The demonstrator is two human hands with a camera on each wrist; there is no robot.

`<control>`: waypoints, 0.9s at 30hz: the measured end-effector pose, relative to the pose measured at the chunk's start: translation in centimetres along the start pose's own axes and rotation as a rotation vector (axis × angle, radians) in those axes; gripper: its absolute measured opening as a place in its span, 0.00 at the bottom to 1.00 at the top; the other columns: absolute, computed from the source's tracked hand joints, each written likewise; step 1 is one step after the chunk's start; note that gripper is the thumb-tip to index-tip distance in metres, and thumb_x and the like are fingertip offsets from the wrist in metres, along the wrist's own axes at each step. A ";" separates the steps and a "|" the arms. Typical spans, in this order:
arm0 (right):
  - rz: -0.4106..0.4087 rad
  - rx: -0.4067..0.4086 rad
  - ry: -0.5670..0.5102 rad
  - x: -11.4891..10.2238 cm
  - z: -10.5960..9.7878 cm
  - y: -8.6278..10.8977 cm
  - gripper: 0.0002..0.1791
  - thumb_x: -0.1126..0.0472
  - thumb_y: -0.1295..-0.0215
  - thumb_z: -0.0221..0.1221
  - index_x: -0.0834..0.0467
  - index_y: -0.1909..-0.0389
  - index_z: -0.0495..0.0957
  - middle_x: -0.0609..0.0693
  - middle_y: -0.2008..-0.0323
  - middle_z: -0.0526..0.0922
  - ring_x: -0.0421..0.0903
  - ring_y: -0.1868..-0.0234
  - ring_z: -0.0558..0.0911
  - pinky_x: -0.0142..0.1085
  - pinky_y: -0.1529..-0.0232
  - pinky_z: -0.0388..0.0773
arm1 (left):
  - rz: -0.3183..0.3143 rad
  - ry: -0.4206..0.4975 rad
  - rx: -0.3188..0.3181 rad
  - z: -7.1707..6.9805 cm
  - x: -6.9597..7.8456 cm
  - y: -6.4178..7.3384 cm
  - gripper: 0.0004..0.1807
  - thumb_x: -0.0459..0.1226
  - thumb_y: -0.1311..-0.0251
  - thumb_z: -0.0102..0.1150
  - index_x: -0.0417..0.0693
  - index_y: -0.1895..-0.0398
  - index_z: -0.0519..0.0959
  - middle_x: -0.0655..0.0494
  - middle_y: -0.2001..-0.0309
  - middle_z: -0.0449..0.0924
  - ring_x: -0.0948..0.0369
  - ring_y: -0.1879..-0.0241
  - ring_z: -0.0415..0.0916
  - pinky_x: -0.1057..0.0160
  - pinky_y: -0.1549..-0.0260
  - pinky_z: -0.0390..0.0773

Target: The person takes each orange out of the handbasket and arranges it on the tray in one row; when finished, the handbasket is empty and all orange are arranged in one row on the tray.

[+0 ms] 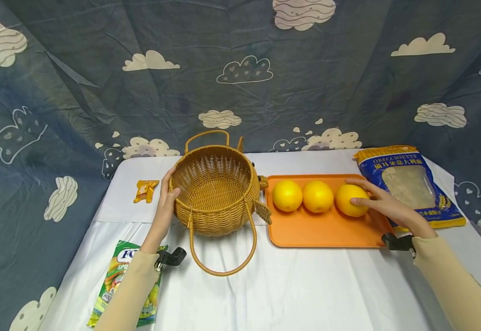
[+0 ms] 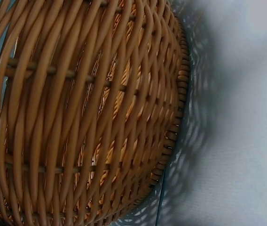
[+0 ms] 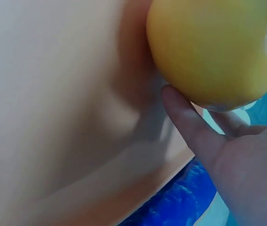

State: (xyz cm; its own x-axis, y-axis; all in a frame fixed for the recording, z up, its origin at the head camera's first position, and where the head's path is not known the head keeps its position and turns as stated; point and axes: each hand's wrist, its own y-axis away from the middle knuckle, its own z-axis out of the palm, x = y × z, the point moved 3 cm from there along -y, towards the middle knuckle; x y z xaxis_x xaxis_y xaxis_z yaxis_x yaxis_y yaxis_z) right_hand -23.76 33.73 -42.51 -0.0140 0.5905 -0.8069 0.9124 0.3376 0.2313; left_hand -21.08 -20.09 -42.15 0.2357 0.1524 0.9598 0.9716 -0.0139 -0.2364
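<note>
A round wicker basket (image 1: 217,223) with two handles stands upright at the middle of the table, a small wicker wing on its side. My left hand (image 1: 166,198) holds its left rim, thumb over the edge; the left wrist view shows the woven wall (image 2: 86,113) close up. To the right, three oranges sit in a row on an orange tray (image 1: 306,234): a left one (image 1: 287,195), a middle one (image 1: 318,196) and a right one (image 1: 349,201). My right hand (image 1: 382,202) grips the right orange (image 3: 213,52) between thumb and fingers.
A small orange-wrapped candy (image 1: 145,190) lies left of the basket. Partly under the left forearm is a green snack packet (image 1: 116,271). A blue pasta bag (image 1: 410,181) lies by the tray's right edge. A cloud-patterned curtain (image 1: 240,105) hangs behind the table.
</note>
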 end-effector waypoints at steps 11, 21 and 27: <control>0.022 0.006 -0.074 0.3 0.8 -0.4 0.35 0.50 0.30 0.53 0.52 0.27 0.52 0.65 0.30 0.49 0.70 0.34 0.50 0.72 0.44 0.48 | -0.004 -0.001 0.000 -0.1 -0.4 0.0 0.31 0.43 0.31 0.38 0.61 0.25 0.50 0.58 0.26 0.45 0.50 0.29 0.46 0.48 0.34 0.46; 0.011 0.007 -0.005 0.0 0.4 0.0 0.37 0.50 0.30 0.52 0.53 0.25 0.48 0.66 0.29 0.45 0.73 0.36 0.50 0.72 0.46 0.49 | 0.000 0.015 0.001 0.0 -0.3 -0.1 0.31 0.42 0.32 0.38 0.59 0.25 0.50 0.56 0.27 0.45 0.49 0.29 0.46 0.49 0.34 0.46; 0.009 0.029 -0.006 0.3 0.3 -0.2 0.36 0.53 0.30 0.53 0.56 0.26 0.50 0.67 0.30 0.47 0.72 0.37 0.52 0.71 0.46 0.50 | -0.004 0.012 0.001 0.0 -0.3 0.0 0.32 0.42 0.32 0.38 0.59 0.25 0.50 0.57 0.27 0.45 0.49 0.29 0.46 0.49 0.34 0.47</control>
State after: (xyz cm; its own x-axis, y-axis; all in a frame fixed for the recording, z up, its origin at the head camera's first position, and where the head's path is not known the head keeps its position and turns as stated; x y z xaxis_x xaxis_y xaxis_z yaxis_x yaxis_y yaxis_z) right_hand -23.79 33.64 -43.00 -0.0039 0.5891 -0.8080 0.9238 0.3114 0.2226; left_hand -21.18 -20.15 -42.44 0.2319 0.1404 0.9625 0.9725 -0.0126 -0.2325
